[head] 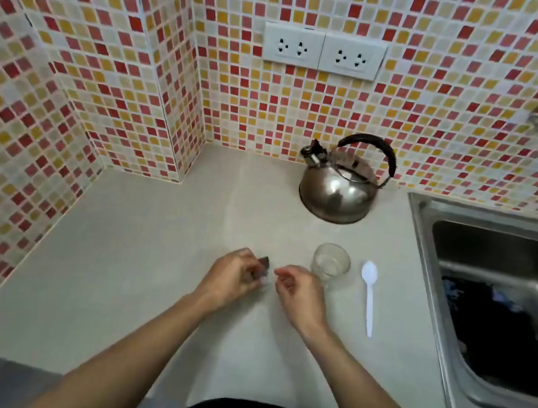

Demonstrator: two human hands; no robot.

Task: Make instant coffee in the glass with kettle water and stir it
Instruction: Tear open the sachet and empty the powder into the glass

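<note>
My left hand (pixel 233 276) is closed around a small dark coffee sachet (pixel 262 267), whose top corner sticks out above my fingers. My right hand (pixel 297 289) hovers just right of the sachet, fingers curled and slightly apart, holding nothing. An empty clear glass (pixel 331 261) stands upright on the counter, right behind my right hand. A white plastic spoon (pixel 368 295) lies flat to the right of the glass, bowl pointing away from me. The steel kettle (pixel 339 186) with a black handle sits further back, near the wall.
A steel sink (pixel 429 233) is set into the pale counter (pixel 149 256) on the right, with dark cloth inside. Mosaic-tiled walls enclose the back and left. Two white double sockets (pixel 323 52) are on the back wall above the kettle.
</note>
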